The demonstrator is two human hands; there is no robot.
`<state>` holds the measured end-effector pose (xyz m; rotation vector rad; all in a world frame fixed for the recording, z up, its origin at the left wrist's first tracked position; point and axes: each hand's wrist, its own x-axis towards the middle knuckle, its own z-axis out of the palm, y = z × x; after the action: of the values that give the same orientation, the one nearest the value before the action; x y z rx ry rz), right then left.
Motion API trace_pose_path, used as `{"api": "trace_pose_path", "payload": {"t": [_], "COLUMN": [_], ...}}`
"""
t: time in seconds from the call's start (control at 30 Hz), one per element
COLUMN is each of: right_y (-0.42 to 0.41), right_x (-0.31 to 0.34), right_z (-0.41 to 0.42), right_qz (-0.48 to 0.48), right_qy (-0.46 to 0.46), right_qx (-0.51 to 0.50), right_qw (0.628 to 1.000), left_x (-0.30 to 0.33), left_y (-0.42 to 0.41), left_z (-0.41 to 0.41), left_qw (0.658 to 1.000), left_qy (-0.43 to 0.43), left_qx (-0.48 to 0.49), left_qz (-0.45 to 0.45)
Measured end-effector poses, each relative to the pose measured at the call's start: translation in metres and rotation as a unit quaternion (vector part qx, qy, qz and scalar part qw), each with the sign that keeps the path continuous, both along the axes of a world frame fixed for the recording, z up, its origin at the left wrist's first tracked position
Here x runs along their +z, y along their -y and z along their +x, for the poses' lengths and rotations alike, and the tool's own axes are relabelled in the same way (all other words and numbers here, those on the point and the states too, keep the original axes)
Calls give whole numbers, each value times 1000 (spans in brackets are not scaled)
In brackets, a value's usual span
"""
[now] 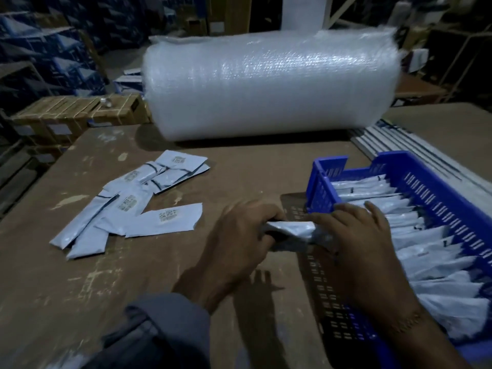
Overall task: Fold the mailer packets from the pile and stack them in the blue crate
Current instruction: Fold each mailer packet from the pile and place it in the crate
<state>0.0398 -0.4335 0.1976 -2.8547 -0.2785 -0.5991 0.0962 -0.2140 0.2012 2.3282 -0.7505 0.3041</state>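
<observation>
A pale grey mailer packet is held just above the desk, close to the near left corner of the blue crate. The left hand grips its left end, fingers curled around the plastic, and the right hand grips its right end the same way, so each grip is closed on the packet. The packet looks rolled or creased along its length between the two hands; how far it is folded cannot be told.

Inside the crate, folded packets stand on edge in a long row running from the far end toward the near end, leaning against one another. The right forearm crosses over the crate's near wall.

To the left on the desk lies the loose pile of flat packets, overlapping at different angles, several showing printed labels. The pile is well apart from the hands.

Behind both, a big roll of bubble wrap lies on its side across the far part of the desk. Flat white sheets lie beyond the crate. Brown cartons are stacked off the desk's far left, with blue boxes on shelves behind them.
</observation>
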Motion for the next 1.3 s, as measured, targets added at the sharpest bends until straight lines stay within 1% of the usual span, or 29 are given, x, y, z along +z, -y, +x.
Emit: {"api": "trace_pose_path", "payload": {"t": [0.07, 0.2, 0.3, 0.37, 0.4, 0.47, 0.5, 0.6, 0.7, 0.73, 0.8, 0.87, 1.0, 1.1, 1.3], "right_y": [30, 93, 152, 196, 217, 256, 270, 300, 310, 309, 301, 291, 275, 271, 268], "right_x": [13, 28, 25, 16, 13, 9, 7, -9, -33, -40, -49, -62, -90, -96, -94], "right_z": [-8, -38, -59, -72, -77, -85, -87, -80, -65, -58, -43, -29, -12, -7, -11], "right_qz": [-12, 30, 12, -11, -19, -34, -46, -76, -103, -115, -143, -161, -181, -214, -231], "right_qy": [25, 64, 82, 78, 62, 4, -24, -111, -204, -228, -296, -369, -440, -461, -428], "right_qx": [-17, -80, -115, -139, -152, -164, -161, -127, -76, -70, -89, -98, -78, -66, -25], "right_qw": [999, 994, 990, 987, 986, 986, 986, 983, 971, 964, 940, 910, 876, 859, 873], "left_x": [10, 12, 2, -6, -10, -19, -26, -57, -85, -92, -98, -100, -100, -100, -104], "left_y": [35, 103, 152, 184, 198, 225, 236, 264, 278, 280, 282, 282, 281, 283, 284], "left_z": [0, -13, -23, -25, -26, -25, -23, -9, 3, 4, 4, 4, 5, 4, 5], "left_qw": [999, 995, 990, 985, 982, 973, 970, 972, 975, 978, 984, 986, 988, 991, 993], "left_qy": [17, 48, 61, 44, 17, -65, -99, -159, -190, -190, -170, -162, -150, -131, -116], "left_qx": [-23, -46, -74, -105, -119, -130, -130, -111, -75, -65, -46, -28, -8, -16, -6], "left_qz": [-23, -80, -102, -127, -145, -180, -180, -131, -85, -66, -32, -32, -28, 1, 7]}}
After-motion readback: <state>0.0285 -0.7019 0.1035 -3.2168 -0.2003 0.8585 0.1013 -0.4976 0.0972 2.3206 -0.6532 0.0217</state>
